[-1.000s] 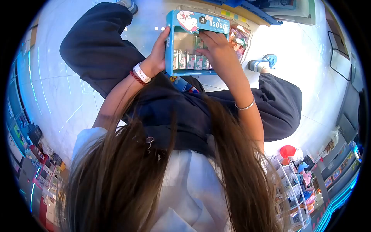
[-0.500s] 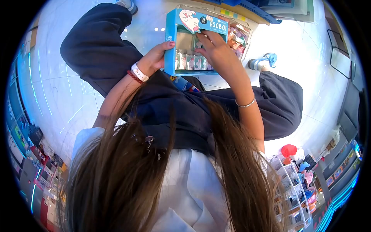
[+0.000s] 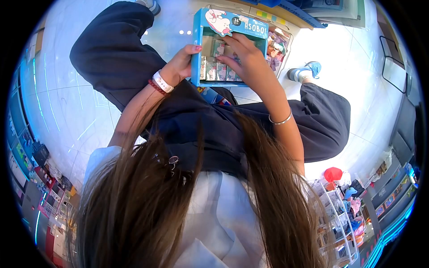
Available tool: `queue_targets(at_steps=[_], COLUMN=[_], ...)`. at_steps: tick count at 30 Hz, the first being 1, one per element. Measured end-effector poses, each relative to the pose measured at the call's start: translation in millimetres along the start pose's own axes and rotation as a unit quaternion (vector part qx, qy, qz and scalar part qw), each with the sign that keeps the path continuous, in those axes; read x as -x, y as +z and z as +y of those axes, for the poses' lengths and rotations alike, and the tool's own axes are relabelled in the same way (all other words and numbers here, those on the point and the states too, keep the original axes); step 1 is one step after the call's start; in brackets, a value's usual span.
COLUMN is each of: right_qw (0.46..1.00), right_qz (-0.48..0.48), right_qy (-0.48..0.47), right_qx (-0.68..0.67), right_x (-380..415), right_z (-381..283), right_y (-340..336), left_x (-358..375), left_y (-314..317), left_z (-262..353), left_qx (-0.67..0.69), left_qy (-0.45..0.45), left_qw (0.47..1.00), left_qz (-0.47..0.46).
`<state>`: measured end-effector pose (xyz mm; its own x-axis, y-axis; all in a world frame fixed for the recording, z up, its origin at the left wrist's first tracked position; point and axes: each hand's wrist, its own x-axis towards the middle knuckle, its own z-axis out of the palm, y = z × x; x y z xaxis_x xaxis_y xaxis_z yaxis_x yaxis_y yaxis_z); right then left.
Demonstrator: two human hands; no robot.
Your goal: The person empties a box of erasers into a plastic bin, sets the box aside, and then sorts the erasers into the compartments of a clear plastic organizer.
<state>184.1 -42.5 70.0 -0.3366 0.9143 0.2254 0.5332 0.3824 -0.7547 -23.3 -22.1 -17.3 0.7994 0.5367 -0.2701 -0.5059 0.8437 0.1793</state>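
A blue cardboard display box [image 3: 254, 28], with a white cartoon animal and "ASOBO!" on its header, is tilted towards me above my lap. My left hand [image 3: 180, 63] grips its left wall, thumb on the front edge. Inside, a row of small printed packs [image 3: 221, 71] stands along the lower part. My right hand [image 3: 246, 54] reaches into the box opening. Between its thumb and fingers is one small pack [image 3: 218, 47], held above the left part of the row. The right hand covers the right part of the opening.
Behind the box sits a clear bin [image 3: 278, 47] of colourful wrapped goods. A blue shelf edge [image 3: 290, 11] runs along the top. White floor tiles [image 3: 67, 89] surround my legs. A white wire rack [image 3: 337, 219] with plush toys stands at the lower right.
My right hand has moved left inside the box, bringing the small pack with it. The box has shifted slightly to the right, with my left hand still gripping its side.
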Motion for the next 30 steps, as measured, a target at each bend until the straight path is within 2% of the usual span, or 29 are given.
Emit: queue_targets(at_steps=[6,14,19,24,27,29,30], right_qw=[0.999,0.994,0.992,0.994,0.999,0.99,0.98], right_qz=[0.011,-0.079,-0.062,-0.008,-0.001,0.042,0.053], right_qy=[-0.025,-0.034,-0.061,-0.079,-0.032,0.025,0.012], right_qx=[0.039,0.069,0.095,0.078,0.018,-0.133,-0.192], right_x=[-2,-6,-5,-5,-5,-4,-6], right_z=[3,-2,1,5,5,13,15], right_y=[-1,-21,-22,-27,-39,-45,-52], left_x=[2,1,2,-1,0,0,-1], left_y=[2,6,3,9,9,5,0], left_z=[5,3,3,7,10,16,19], left_qx=[0.015,0.011,0.012,0.001,-0.012,-0.01,0.007], left_qy=[-0.01,-0.017,-0.033,-0.002,0.032,0.035,0.053], left_qw=[1.0,1.0,0.999,1.0,0.999,0.999,0.998], left_qz=[-0.011,-0.002,0.011,-0.006,0.026,0.007,-0.014])
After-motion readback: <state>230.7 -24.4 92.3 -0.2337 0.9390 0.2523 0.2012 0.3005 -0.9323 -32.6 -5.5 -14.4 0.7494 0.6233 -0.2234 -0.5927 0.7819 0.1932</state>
